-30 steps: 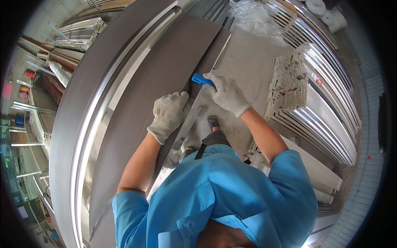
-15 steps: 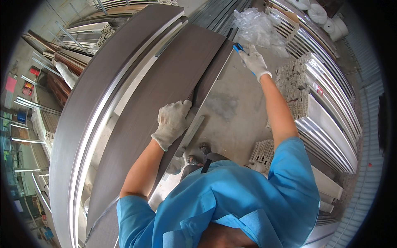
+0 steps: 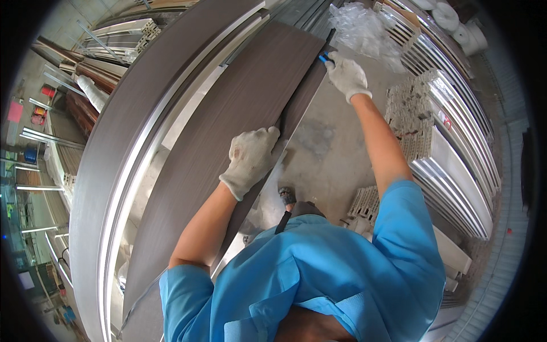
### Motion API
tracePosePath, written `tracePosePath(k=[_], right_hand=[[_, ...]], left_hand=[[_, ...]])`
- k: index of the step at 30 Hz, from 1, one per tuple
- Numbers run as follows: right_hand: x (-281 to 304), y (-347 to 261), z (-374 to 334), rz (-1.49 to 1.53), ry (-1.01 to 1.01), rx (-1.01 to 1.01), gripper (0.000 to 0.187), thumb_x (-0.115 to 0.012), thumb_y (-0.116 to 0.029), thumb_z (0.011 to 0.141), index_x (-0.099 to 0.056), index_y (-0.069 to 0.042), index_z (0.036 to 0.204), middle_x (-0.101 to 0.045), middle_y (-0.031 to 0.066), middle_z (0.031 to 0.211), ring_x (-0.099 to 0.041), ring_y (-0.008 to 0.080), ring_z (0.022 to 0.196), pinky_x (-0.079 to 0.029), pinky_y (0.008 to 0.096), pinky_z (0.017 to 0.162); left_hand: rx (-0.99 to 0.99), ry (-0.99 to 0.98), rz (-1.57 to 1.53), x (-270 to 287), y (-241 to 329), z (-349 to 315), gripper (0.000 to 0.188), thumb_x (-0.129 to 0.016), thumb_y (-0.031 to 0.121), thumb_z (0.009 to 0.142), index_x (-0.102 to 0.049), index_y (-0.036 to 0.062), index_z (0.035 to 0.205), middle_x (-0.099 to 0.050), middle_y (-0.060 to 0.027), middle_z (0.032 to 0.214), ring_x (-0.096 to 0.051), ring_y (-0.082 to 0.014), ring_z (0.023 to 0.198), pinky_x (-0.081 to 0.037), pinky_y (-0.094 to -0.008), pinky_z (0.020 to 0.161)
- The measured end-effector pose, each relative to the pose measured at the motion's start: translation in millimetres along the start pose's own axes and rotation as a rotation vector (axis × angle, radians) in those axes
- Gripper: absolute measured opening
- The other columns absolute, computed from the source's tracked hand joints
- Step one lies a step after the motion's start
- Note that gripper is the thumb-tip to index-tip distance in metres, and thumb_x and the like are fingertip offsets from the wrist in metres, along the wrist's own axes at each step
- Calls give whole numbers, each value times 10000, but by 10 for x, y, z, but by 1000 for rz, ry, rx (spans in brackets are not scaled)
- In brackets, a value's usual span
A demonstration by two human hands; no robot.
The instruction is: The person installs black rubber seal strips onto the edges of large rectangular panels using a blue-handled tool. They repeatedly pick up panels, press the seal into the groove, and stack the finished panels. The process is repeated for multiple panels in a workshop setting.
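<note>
Panel [image 3: 228,148], long, dark brown and wood-grained, is lying flat on a workbench in front of the person, and its right-hand edge is being worked with a small blue-handled tool [image 3: 325,57], so trimming or scraping along that edge looks like the step in hand. Left hand [image 3: 250,159], gloved, is pressing down with fingers spread on the panel edge, while the right hand [image 3: 347,75], also gloved, is closed around the tool near the far end. Next move likely calls for steady downward pressure and keeping the tool tight against the edge, clear of the crumpled plastic sheet [image 3: 364,28] just beyond.
</note>
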State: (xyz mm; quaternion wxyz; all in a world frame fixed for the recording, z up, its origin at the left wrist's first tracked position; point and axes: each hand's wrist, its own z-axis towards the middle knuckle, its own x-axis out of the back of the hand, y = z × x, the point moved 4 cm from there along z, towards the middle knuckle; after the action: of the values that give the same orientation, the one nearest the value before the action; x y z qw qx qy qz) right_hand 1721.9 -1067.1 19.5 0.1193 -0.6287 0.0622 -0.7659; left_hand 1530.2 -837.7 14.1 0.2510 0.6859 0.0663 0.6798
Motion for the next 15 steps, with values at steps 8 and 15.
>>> tracePosePath(k=[8,15], right_hand=[[22,-805,-1562,137,-38,157,277,-528,-334,978,-598,-178,1195,-707,174,966,-669,409,928,-522,534,803],[107,-1021,-1966,157,-88,94,320,-522,-359,990,-586,-204,1262,-710,155,1071,-666,381,1027,-516,505,882]], left_hand=[[-96,76,29,29,1,-1,255,-633,292,865,-653,39,895,-690,-199,850,-674,-398,828,-515,-513,738],[166,118,-26,357,-184,-1428,347,-625,221,900,-559,99,1218,-707,-196,976,-678,-415,906,-518,-518,797]])
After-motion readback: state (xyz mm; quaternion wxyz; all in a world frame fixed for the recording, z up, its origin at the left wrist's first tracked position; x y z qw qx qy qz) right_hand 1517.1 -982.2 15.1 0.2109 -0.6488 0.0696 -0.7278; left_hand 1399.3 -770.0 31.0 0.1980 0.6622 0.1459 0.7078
